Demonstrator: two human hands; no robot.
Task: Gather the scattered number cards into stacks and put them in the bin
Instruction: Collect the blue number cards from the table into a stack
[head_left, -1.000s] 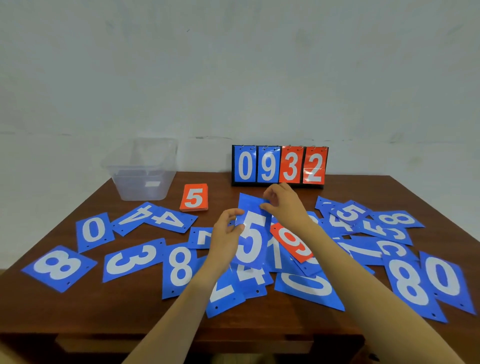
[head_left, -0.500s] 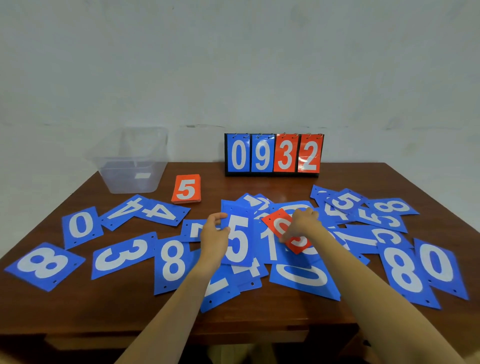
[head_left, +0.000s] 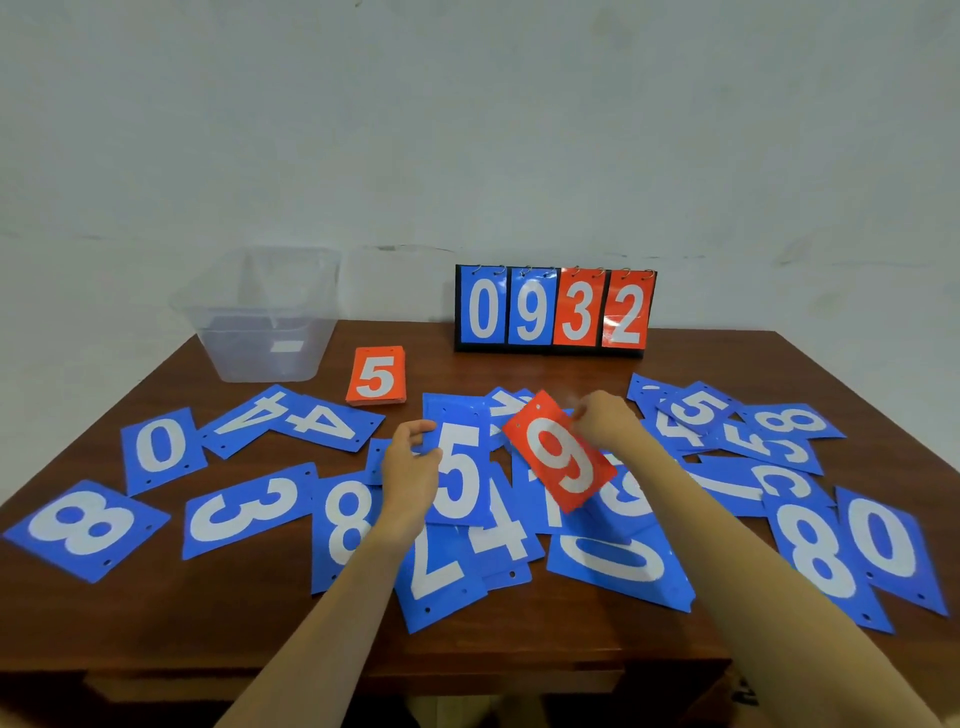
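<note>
Several blue number cards lie scattered over the brown table (head_left: 519, 374). My left hand (head_left: 410, 473) holds a blue 5 card (head_left: 460, 467) by its left edge, just above the pile. My right hand (head_left: 602, 418) pinches the upper right edge of an orange 9 card (head_left: 558, 452) and has it lifted and tilted over the blue cards. An orange stack with a 5 on top (head_left: 375, 375) sits in front of the clear plastic bin (head_left: 260, 312) at the back left; the bin looks empty.
A black flip scoreboard (head_left: 556, 312) showing 0932 stands at the back centre against the wall. Blue cards reach close to the right and left table edges, such as the 8 (head_left: 83, 527) and the 0 (head_left: 883, 545).
My right hand took hold of the orange 9 card and raised it off the pile. My left hand kept the blue 5 card and shifted slightly left.
</note>
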